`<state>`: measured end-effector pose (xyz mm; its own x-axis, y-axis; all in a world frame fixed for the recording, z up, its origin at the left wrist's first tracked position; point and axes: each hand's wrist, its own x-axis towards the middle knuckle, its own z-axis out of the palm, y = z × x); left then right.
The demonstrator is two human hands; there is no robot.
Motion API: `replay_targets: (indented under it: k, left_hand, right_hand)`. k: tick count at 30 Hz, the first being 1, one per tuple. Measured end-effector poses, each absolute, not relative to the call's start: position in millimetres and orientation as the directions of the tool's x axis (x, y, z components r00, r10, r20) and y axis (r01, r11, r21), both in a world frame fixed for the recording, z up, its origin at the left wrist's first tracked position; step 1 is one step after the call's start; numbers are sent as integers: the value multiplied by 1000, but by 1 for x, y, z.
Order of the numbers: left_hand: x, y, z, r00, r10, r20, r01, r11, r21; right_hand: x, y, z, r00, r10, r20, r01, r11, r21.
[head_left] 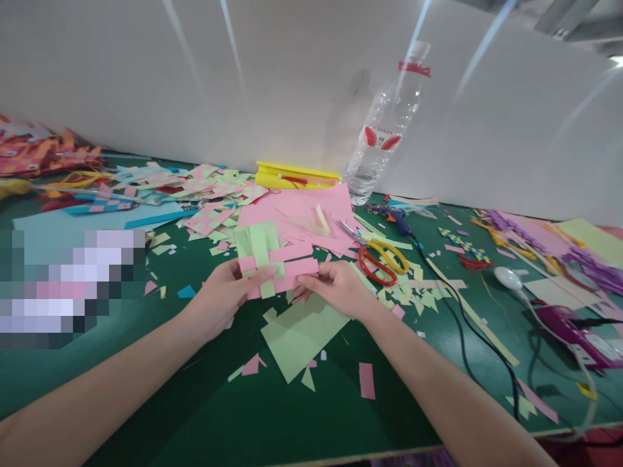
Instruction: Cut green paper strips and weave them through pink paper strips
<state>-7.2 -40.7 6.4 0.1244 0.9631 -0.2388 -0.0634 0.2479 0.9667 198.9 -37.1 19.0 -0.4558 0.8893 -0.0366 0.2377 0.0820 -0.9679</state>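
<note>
A small weave of pink and pale green paper strips (263, 259) is held up between both hands, above the middle of the table. My left hand (219, 293) pinches its lower left side, the thumb lying across a green strip. At the loose right end, my right hand (341, 285) grips a pink paper strip (299, 269) between thumb and fingers. Beneath the hands lies a sheet of light green paper (304, 337). Behind them rests a larger pink sheet (302, 207), with scissors (384, 256) with red and yellow handles at its right.
A plastic bottle (384, 130) leans against the wall. Close by are a blue glue gun (396, 217) and its black cable. Woven paper pieces (214, 185) are heaped at the back left. A purple device (574, 331) sits at right. Paper scraps litter the green table (204, 415).
</note>
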Motion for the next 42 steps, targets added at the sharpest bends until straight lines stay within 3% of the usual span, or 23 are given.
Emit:
replay_targets:
  k: [5,9,18,31,42]
  left_hand:
    - [-8,-41,7,203,952,-231,-130,260,957]
    - [-5,-43,13,277,936,-219,-36,237,971]
    - [-6,-43,13,199,960,-199,96,182,978]
    - [-10,-40,8,261,949,-175,22,175,984]
    - [-11,-38,6,253,946,-205,-9,214,977]
  right_hand:
    - [199,-37,21,-433,901,-2,270,127,-954]
    - [199,-37,24,-424,906,16,287,151,-946]
    - [199,-38,22,-466,884,-19,300,138,-944]
    - [203,-34,24,-370,927,63,379,213,-900]
    - [204,-30,21,-320,946,49,298,150,-943]
